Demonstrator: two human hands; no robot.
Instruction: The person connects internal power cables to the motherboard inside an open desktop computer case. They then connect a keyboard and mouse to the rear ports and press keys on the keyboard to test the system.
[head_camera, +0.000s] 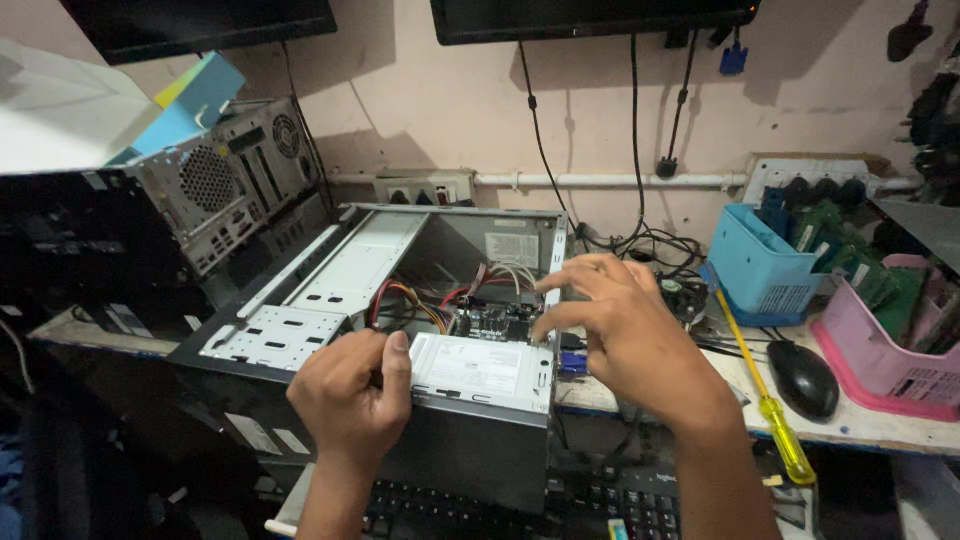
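An open desktop computer case (330, 260) lies on its side on the workbench, with a metal drive cage, a silver power supply box (480, 372) and coloured cables (425, 300) inside. My left hand (350, 395) is curled against the left end of the power supply box, thumb pressed on its top edge. My right hand (625, 335) hovers at the case's right wall, fingers spread, fingertips touching the rim near the small circuit board (495, 322). Neither hand holds a tool.
A second computer tower (220, 185) stands at the left. A yellow-handled screwdriver (765, 395) and a black mouse (803, 380) lie right of the case. A blue basket (765, 270) and a pink basket (880, 355) hold parts. A keyboard (560, 505) sits below.
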